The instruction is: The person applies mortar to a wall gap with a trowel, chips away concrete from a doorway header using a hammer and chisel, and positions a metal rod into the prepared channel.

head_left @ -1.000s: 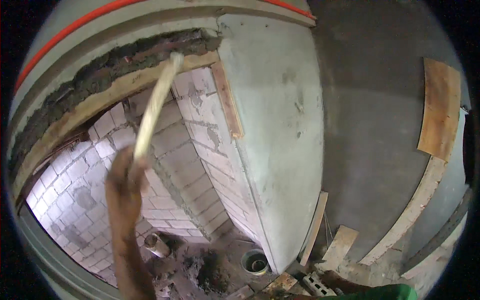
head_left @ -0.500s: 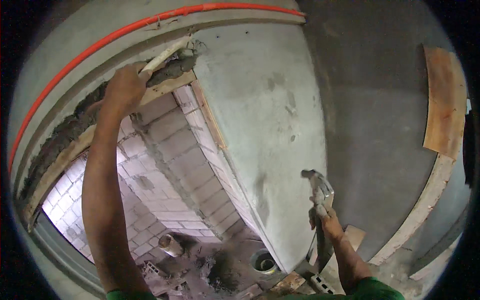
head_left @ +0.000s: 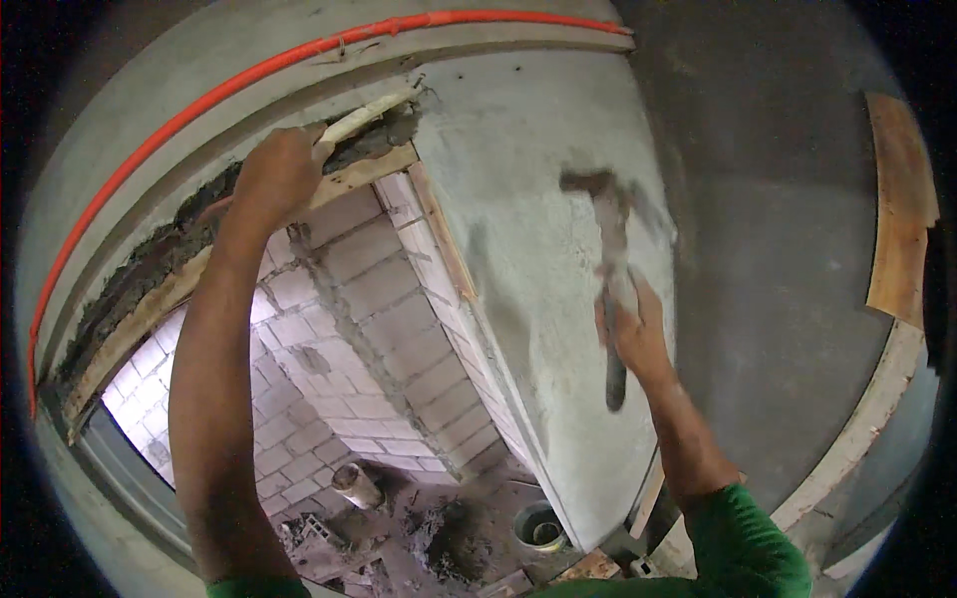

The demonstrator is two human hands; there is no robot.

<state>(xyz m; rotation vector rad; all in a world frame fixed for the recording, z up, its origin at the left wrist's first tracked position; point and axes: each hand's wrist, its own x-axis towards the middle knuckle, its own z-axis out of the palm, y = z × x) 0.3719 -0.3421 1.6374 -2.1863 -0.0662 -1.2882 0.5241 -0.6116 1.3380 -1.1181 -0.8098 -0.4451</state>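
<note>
My left hand [head_left: 279, 174] grips a pale wooden stick [head_left: 367, 115], whose far tip lies at the upper right end of a rough, dark, mortar-edged gap [head_left: 140, 289] above a wooden lintel board [head_left: 354, 173]. In my right hand [head_left: 633, 319] is a hammer [head_left: 590, 182], raised in front of the grey plastered wall face [head_left: 518, 120] right of the opening; head and handle are blurred by motion.
An orange conduit [head_left: 239, 78] runs above the opening. Pale blockwork [head_left: 349, 259] shows through it. Below lie a bucket [head_left: 538, 528], a cylindrical container [head_left: 357, 486] and rubble [head_left: 439, 548]. A plywood piece [head_left: 892, 199] leans against the dark wall at right.
My left hand raised the stick's tip to the gap's right end, then shifted slightly right with the view. My right hand came into view with the hammer and has swung it upward.
</note>
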